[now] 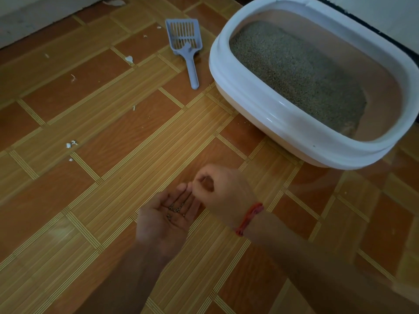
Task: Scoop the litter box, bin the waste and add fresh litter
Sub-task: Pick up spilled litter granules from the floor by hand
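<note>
A white oval litter box (229, 71) stands on the floor at the upper right, holding grey-brown litter (294, 71). To its left a grey-blue slotted scoop (186, 46) lies flat on the floor, handle toward me. My left hand (165, 219) is palm up in front of me with several dark litter grains (175, 209) cupped in it. My right hand (221, 189), with a red thread at the wrist, hovers just right of the left fingertips, thumb and fingers pinched together; anything between them is too small to see.
The floor is brown wood-pattern vinyl with small white scraps (71, 144) scattered at the left. A pale wall base (34, 17) runs along the upper left, and a dark mat edge (371, 28) shows behind the litter box.
</note>
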`<state>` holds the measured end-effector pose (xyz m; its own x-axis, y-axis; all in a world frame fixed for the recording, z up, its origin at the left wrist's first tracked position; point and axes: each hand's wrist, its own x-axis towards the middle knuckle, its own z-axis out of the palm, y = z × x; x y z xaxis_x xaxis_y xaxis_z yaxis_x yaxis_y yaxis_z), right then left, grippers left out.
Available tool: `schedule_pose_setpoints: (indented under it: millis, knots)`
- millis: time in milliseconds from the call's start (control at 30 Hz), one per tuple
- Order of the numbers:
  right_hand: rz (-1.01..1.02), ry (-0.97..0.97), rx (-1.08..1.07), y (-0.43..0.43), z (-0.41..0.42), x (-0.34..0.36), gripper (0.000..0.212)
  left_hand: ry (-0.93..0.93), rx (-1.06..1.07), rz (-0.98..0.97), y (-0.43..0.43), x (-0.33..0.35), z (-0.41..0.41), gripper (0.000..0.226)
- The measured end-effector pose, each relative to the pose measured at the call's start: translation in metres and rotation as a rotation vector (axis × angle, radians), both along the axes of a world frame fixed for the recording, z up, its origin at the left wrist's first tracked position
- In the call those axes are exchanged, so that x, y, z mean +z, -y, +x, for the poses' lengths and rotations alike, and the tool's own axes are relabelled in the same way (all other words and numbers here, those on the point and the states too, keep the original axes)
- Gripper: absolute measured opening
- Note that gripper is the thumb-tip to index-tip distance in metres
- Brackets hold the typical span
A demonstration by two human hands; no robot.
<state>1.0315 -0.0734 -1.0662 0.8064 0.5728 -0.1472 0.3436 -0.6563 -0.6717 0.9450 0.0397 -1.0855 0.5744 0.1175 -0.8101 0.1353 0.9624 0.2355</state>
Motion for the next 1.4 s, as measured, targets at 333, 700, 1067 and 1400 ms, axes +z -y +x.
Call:
schedule_pose_setpoints:
  millis: [333,700,1067,1400]
  knots:
    - [0.024,0.003,0.097,-0.001,-0.026,-0.002,0.011,0.023,-0.018,-0.003,0.001,0.002,0.002,0.045]
    - [-0.096,0.086,-0.227,0.024,0.067,-0.025,0.013,0.033,0.001,-0.036,-0.004,-0.004,0.003,0.040]
    - [-0.183,0.101,-0.316,0.015,0.109,-0.047,0.008,0.044,0.004,-0.053,-0.010,-0.006,0.003,0.047]
    - [-0.374,0.252,-0.184,0.010,0.108,-0.048,0.020,0.019,0.013,-0.057,-0.012,-0.007,0.002,0.038]
